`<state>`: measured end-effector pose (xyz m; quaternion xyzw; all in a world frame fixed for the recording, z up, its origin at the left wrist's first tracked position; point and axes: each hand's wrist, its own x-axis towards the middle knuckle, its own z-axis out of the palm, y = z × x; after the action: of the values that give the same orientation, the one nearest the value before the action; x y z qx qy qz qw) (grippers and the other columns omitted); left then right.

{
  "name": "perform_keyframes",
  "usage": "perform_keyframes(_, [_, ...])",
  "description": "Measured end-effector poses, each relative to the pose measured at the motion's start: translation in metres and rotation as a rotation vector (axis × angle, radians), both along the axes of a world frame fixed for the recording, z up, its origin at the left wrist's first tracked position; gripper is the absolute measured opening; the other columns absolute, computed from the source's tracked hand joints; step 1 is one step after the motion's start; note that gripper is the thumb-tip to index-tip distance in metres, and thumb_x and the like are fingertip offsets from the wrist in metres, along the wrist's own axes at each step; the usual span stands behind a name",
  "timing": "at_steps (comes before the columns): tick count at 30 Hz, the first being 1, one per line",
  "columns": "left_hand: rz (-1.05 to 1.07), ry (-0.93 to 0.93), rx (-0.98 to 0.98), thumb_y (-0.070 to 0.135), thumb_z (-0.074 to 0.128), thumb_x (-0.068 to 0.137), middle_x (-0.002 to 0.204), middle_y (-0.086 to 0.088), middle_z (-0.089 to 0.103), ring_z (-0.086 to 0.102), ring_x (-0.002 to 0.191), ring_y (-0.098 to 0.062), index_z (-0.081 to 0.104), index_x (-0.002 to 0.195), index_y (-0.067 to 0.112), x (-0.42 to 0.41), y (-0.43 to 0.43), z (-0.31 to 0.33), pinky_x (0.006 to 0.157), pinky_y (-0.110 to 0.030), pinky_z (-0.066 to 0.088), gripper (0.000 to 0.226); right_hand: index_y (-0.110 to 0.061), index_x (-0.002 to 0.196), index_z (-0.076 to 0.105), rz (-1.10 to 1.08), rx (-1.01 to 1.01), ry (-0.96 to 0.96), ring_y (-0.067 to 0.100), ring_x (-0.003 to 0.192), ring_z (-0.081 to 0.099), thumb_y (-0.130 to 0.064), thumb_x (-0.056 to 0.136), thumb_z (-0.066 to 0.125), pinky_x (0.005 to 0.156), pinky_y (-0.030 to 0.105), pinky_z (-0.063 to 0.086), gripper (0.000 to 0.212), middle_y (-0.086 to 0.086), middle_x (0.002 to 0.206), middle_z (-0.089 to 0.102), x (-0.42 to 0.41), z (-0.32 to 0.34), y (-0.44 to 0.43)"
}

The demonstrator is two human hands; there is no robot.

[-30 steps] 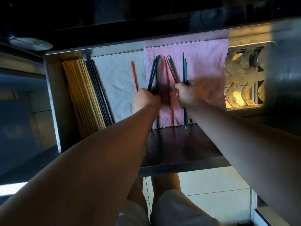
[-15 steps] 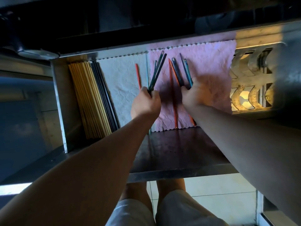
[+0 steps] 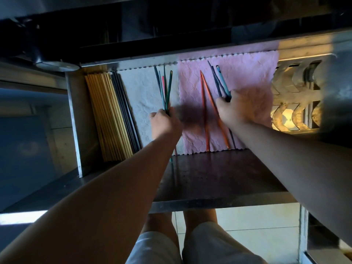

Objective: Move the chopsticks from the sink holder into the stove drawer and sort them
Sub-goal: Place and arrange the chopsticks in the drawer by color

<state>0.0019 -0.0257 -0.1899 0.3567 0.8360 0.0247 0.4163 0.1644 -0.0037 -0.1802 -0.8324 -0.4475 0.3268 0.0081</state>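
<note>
The open stove drawer (image 3: 74, 119) is lined with a white cloth (image 3: 141, 96) and a pink cloth (image 3: 243, 73). My left hand (image 3: 163, 124) grips a fanned bunch of dark green chopsticks (image 3: 166, 88) over the white cloth, in front of a red chopstick (image 3: 163, 80) lying there. My right hand (image 3: 231, 109) holds a few dark blue and teal chopsticks (image 3: 219, 80) over the pink cloth. Two orange chopsticks (image 3: 204, 111) lie crossed on the pink cloth between my hands.
Yellow chopsticks (image 3: 104, 115) and black chopsticks (image 3: 123, 111) lie sorted along the drawer's left side. A cut-out metal piece (image 3: 297, 96) lies at the drawer's right end. A dark metal ledge (image 3: 219, 174) fronts the drawer. My knees and floor tiles show below.
My left hand has carried its green chopsticks leftward from the pink cloth to over the white cloth. My right hand has lifted the blue and teal ones slightly right, uncovering the orange pair.
</note>
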Motion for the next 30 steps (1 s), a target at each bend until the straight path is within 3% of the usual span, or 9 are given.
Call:
perform_keyframes(6, [0.046, -0.052, -0.034, 0.036, 0.039, 0.103, 0.119, -0.019, 0.064, 0.06, 0.109, -0.036, 0.063, 0.116, 0.002, 0.009, 0.013, 0.005, 0.082, -0.034, 0.045, 0.044, -0.009, 0.08, 0.049, -0.116, 0.067, 0.232, 0.021, 0.066, 0.046, -0.017, 0.086, 0.054, 0.048, 0.025, 0.027, 0.011, 0.004, 0.065, 0.05, -0.006, 0.004, -0.012])
perform_keyframes(10, [0.079, -0.075, -0.025, 0.034, 0.041, 0.102, 0.112, -0.019, 0.067, 0.062, 0.103, -0.036, 0.064, 0.11, 0.002, 0.015, 0.013, 0.01, 0.08, -0.034, 0.047, 0.04, -0.009, 0.079, 0.05, -0.171, 0.075, 0.318, 0.027, 0.07, 0.057, -0.016, 0.085, 0.052, 0.055, 0.025, 0.037, 0.01, 0.018, 0.082, 0.067, -0.01, 0.004, -0.014])
perform_keyframes(13, [0.125, -0.133, -0.036, 0.034, 0.043, 0.099, 0.107, -0.019, 0.068, 0.064, 0.1, -0.036, 0.065, 0.105, 0.001, 0.018, 0.011, 0.009, 0.084, -0.04, 0.053, 0.039, -0.009, 0.079, 0.049, -0.196, 0.079, 0.365, 0.026, 0.069, 0.055, -0.018, 0.086, 0.051, 0.061, 0.029, 0.041, 0.012, 0.021, 0.084, 0.066, -0.011, 0.005, -0.011])
perform_keyframes(17, [0.149, -0.15, -0.014, 0.032, 0.042, 0.1, 0.105, -0.019, 0.067, 0.063, 0.096, -0.037, 0.062, 0.104, 0.0, 0.021, 0.009, 0.014, 0.075, -0.035, 0.047, 0.038, -0.01, 0.081, 0.046, -0.176, 0.052, 0.371, 0.017, 0.058, 0.046, -0.019, 0.091, 0.048, 0.051, 0.024, 0.033, 0.013, 0.003, 0.067, 0.05, -0.01, 0.008, -0.011])
perform_keyframes(20, [0.155, -0.195, -0.03, 0.037, 0.043, 0.098, 0.099, -0.014, 0.065, 0.063, 0.092, -0.033, 0.062, 0.103, 0.003, 0.022, 0.009, 0.018, 0.074, -0.031, 0.047, 0.039, -0.016, 0.07, 0.042, -0.221, 0.055, 0.442, 0.015, 0.053, 0.041, -0.017, 0.09, 0.048, 0.05, 0.024, 0.03, 0.021, -0.001, 0.061, 0.044, -0.011, 0.005, -0.014])
perform_keyframes(24, [0.192, -0.337, -0.031, 0.057, 0.043, 0.078, 0.094, -0.011, 0.073, 0.07, 0.089, -0.034, 0.061, 0.089, 0.013, 0.021, 0.001, 0.006, 0.083, -0.052, 0.056, 0.049, -0.019, 0.066, 0.041, -0.263, 0.041, 0.575, 0.009, 0.045, 0.038, -0.015, 0.093, 0.053, 0.045, 0.022, 0.028, 0.031, -0.002, 0.056, 0.038, -0.022, 0.001, -0.013])
perform_keyframes(27, [0.17, -0.333, -0.041, 0.044, 0.047, 0.093, 0.097, -0.011, 0.07, 0.067, 0.092, -0.032, 0.059, 0.093, 0.013, 0.019, 0.001, 0.014, 0.085, -0.047, 0.055, 0.033, -0.018, 0.071, 0.046, -0.316, 0.003, 0.666, 0.001, 0.027, 0.038, -0.017, 0.098, 0.05, 0.033, 0.013, 0.026, 0.027, -0.006, 0.044, 0.043, -0.031, 0.001, -0.012])
perform_keyframes(30, [0.23, -0.446, -0.047, 0.042, 0.047, 0.092, 0.097, -0.01, 0.072, 0.07, 0.089, -0.03, 0.06, 0.091, 0.014, 0.016, 0.0, 0.013, 0.086, -0.049, 0.056, 0.03, -0.019, 0.068, 0.049, -0.353, 0.003, 0.674, 0.001, 0.023, 0.035, -0.018, 0.098, 0.05, 0.031, 0.013, 0.025, 0.03, -0.011, 0.031, 0.042, -0.038, 0.0, -0.013])
